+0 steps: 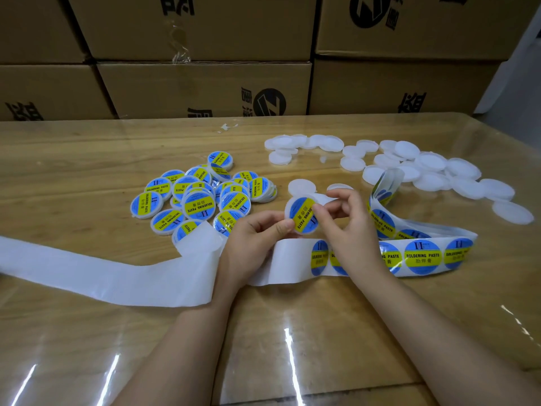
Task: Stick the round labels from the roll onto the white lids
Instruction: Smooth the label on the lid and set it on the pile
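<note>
A white lid (290,207) is held just above the table at its middle, with a blue and yellow round label (303,213) lying on its face. My left hand (257,238) pinches the lid's lower left edge. My right hand (342,212) holds the lid's right side, thumb on the label. The label strip (421,256) runs beneath both hands, its roll end (385,186) curling up to the right. Plain white lids (433,162) lie scattered at the back right. Labelled lids (199,197) are heaped to the left.
Bare backing paper (102,273) trails left across the wooden table (87,159) under a clear cover. Two loose lids (301,186) sit just behind my hands. Stacked cardboard boxes (205,86) wall off the far edge. Paper scraps (228,126) lie near it.
</note>
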